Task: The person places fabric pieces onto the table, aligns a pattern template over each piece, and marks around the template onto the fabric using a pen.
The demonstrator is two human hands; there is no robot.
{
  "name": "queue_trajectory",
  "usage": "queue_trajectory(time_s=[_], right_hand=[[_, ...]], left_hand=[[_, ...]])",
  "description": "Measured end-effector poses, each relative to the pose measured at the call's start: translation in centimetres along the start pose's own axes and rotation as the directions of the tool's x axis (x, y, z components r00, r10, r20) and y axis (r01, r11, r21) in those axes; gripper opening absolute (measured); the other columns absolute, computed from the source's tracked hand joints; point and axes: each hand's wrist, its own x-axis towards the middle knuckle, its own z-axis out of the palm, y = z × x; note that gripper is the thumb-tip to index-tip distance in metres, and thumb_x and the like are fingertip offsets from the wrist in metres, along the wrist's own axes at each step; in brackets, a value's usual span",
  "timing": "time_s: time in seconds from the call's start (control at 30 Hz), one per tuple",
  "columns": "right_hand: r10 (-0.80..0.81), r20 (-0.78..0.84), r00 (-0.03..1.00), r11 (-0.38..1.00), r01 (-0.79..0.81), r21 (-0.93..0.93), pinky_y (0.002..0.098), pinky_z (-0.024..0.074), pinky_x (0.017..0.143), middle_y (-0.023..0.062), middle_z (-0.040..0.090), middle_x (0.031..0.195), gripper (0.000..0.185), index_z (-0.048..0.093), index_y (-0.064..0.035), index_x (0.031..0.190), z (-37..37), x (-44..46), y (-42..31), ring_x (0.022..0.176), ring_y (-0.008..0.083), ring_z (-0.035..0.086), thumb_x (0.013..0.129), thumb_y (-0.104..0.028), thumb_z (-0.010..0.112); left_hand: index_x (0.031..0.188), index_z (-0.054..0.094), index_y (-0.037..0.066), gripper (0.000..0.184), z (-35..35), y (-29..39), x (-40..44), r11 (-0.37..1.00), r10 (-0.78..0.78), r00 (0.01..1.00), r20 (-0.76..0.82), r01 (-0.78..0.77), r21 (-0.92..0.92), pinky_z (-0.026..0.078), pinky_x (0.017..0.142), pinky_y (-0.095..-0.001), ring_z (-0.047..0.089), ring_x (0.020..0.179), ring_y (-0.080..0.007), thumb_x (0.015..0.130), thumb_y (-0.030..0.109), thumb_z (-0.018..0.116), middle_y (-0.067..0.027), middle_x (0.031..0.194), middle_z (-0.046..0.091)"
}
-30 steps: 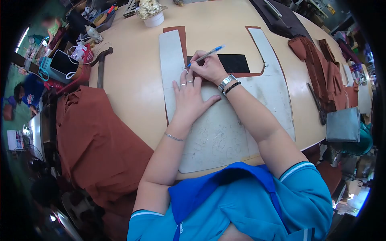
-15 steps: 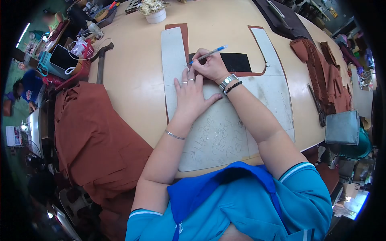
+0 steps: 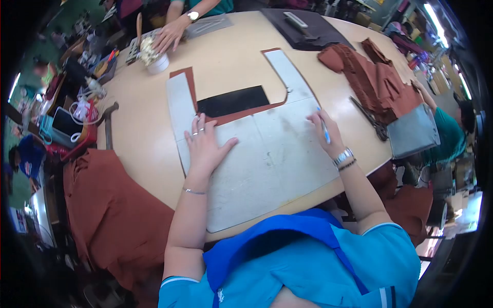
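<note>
A large grey-white pattern board [image 3: 257,169] with two upright arms lies in front of me. Reddish-brown material [image 3: 226,119] peeks out under its edges. My left hand [image 3: 207,146] presses flat on the board's left part, fingers spread, near the inner corner. In my right hand [image 3: 328,136] is a blue-and-white pen [image 3: 325,131], held at the board's right edge; the pen's writing tip is hard to make out. Between the two arms of the board rests a black rectangular piece [image 3: 233,101].
Another person's hand [image 3: 172,33] is by a white pot [image 3: 158,64] at the back. Brown material [image 3: 113,205] hangs over the left edge beside a hammer [image 3: 108,126] and a red basket [image 3: 88,133]. Scissors [image 3: 372,120] and more brown pieces [image 3: 382,77] lie right.
My right hand has moved with the pen from beside my left hand to the board's right edge. My left hand stays flat. The view has shifted, and another person's hands now show at the back.
</note>
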Motion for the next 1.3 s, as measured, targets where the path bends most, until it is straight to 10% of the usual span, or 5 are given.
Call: queue_trajectory(time_s=[0.63,0.8,1.07,1.2,1.3], right_hand=[[0.278,0.411,0.868,0.842,-0.426,0.331,0.0287,0.0503,0.079,0.0096,0.067,0.098,0.042,0.062,0.0039,0.114,-8.6,-4.5,2.3,0.088,0.0157,0.063,0.088,-0.028,0.071],[0.047,-0.039,0.998,0.997,-0.049,-0.052,0.0316,0.0476,0.086,0.0077,0.067,0.102,0.037,0.062,0.0024,0.112,-14.0,-5.6,4.7,0.093,0.0161,0.06,0.093,-0.03,0.064],[0.346,-0.415,0.842,0.85,-0.094,0.518,0.0311,0.0443,0.093,0.011,0.059,0.12,0.05,0.049,0.0035,0.129,-22.9,-5.6,10.1,0.107,0.0182,0.056,0.092,-0.025,0.068],[-0.312,-0.654,0.689,0.848,-0.108,-0.518,0.0419,0.0411,0.101,0.0285,0.05,0.131,0.07,0.034,0.0085,0.14,-21.1,-4.3,8.2,0.118,0.0371,0.052,0.09,-0.024,0.07],[-0.256,-0.564,0.785,0.965,0.176,-0.193,0.0442,0.039,0.106,0.0269,0.046,0.138,0.063,0.034,0.0045,0.142,-16.3,-1.6,9.2,0.129,0.0363,0.045,0.092,-0.015,0.065]], left_hand=[[0.152,0.018,0.006,0.103,-0.9,0.1,-5.2,0.912,-0.401,0.912,-0.09,0.407,0.058,0.014,0.113,-0.0616,0.015,0.146,-0.0397,0.081,0.068,0.058,-0.0295,0.154,0.018],[0.151,0.019,0.003,0.083,0.9,-2.8,-4.7,0.907,-0.419,0.894,-0.156,0.404,-0.119,0.014,0.113,-0.062,0.015,0.146,-0.0391,0.095,0.061,0.039,-0.0274,0.155,0.02],[0.134,0.048,0.011,0.056,-0.3,-0.5,-5.0,0.85,-0.482,0.846,-0.226,0.514,0.112,0.022,0.108,-0.0667,0.027,0.141,-0.0343,0.091,0.046,0.057,-0.0164,0.148,0.036],[0.114,0.057,0.014,0.034,-0.5,-2.0,-4.8,0.89,-0.457,0.863,-0.215,0.443,-0.111,0.034,0.102,-0.0585,0.05,0.121,-0.0308,0.089,0.038,0.062,-0.012,0.122,0.059],[0.112,0.051,0.007,0.032,-1.2,-2.6,-4.7,0.783,-0.549,0.79,-0.275,0.37,-0.5,0.046,0.087,-0.0493,0.062,0.098,-0.0407,0.093,0.032,0.058,-0.0218,0.098,0.065]])
